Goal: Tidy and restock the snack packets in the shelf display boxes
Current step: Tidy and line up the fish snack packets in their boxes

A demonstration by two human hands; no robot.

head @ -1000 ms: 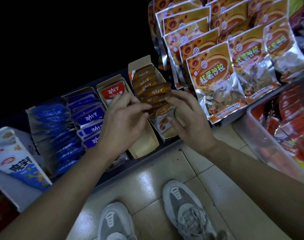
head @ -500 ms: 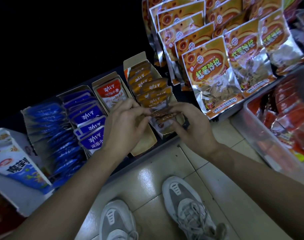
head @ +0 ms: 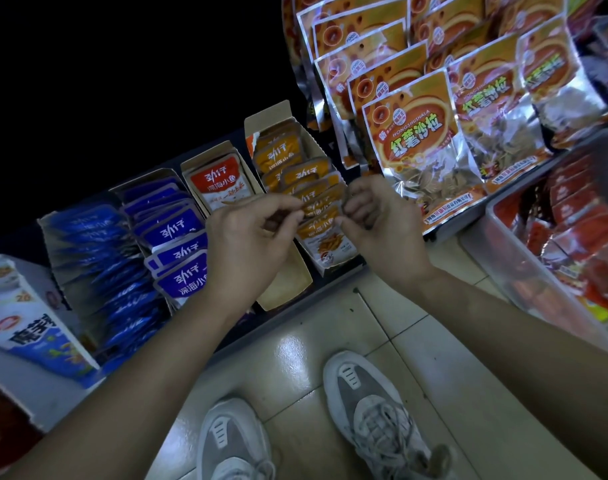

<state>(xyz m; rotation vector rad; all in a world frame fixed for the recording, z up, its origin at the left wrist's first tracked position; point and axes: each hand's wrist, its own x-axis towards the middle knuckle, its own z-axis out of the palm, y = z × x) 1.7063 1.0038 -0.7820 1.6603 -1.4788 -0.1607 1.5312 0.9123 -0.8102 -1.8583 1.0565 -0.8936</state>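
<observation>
Small orange snack packets (head: 314, 199) stand in a row in an open cardboard display box (head: 273, 112) on a low shelf. My left hand (head: 250, 240) pinches the left edge of the middle packets between thumb and fingers. From the right side, my right hand (head: 382, 223) grips the same packets with curled fingers. One orange packet (head: 325, 242) leans at the box's front. To the left, another display box (head: 288, 285) holds a single red packet (head: 219, 181). Further left are two boxes of blue packets (head: 174, 233).
Large orange sweet-potato bags (head: 416, 133) hang or stand at the upper right. A clear plastic bin (head: 500, 251) of red packets sits at the right. A white and blue carton (head: 21, 323) is at the far left. My shoes (head: 371, 403) stand on the tiled floor below.
Both hands moved from the front of the orange box to the middle of the row. They now press the packets together from both sides.
</observation>
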